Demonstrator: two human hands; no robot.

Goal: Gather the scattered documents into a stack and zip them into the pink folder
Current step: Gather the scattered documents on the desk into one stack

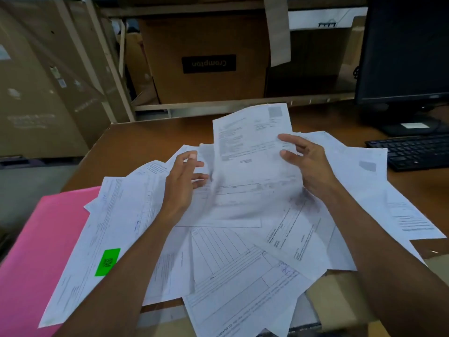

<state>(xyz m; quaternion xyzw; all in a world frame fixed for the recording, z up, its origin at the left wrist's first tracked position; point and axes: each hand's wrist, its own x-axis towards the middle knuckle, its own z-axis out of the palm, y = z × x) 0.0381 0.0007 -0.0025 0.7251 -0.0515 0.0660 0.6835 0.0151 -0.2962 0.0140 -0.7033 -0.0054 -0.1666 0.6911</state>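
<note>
Where the brown desk (145, 142) meets stacked cardboard boxes (206, 45), a dark monitor (403, 49) stands at the far right. Scattered documents (230, 263) overlap loosely across the desk. Their left edge lies over the pink folder (36, 251), which rests flat at the near left corner. A black keyboard (413, 152) sits beyond the papers on the right. One raised sheet (250, 142) stands above the pile, gripped at its right edge by the right hand (311, 166). The left hand (182, 186) hovers by the sheet's blurred left edge, fingers spread and loosely curved; I cannot tell whether they touch it. A green label (107, 262) marks one paper near the folder.
</note>
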